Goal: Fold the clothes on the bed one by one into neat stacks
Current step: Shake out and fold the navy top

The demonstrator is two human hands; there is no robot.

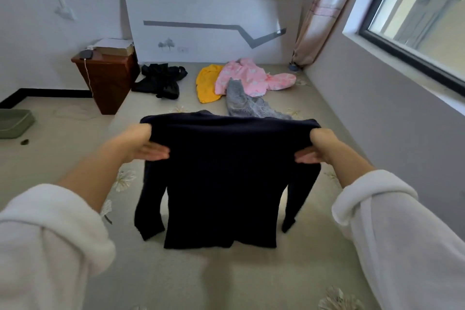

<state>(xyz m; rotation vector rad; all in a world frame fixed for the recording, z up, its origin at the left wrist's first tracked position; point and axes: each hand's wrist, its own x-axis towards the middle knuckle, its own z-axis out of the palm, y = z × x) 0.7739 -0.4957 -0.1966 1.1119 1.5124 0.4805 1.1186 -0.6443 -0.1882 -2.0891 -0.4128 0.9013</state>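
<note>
A dark navy long-sleeved top (224, 178) hangs spread in front of me above the bed (251, 272), its sleeves dangling on both sides. My left hand (141, 145) pinches its left shoulder, fingers lying straight along the cloth, thumb hidden behind it. My right hand (319, 148) pinches the right shoulder the same way. Farther up the bed lie a black garment (161, 79), a yellow one (207, 83), a pink patterned one (249, 77) and a grey fluffy one (247, 103), all unfolded.
A brown bedside cabinet (108, 80) with a phone and books stands at the bed's far left. A grey-green tray (13, 122) lies on the floor at left. A wall with a window (415, 22) runs along the right; a curtain (319, 10) hangs in the corner.
</note>
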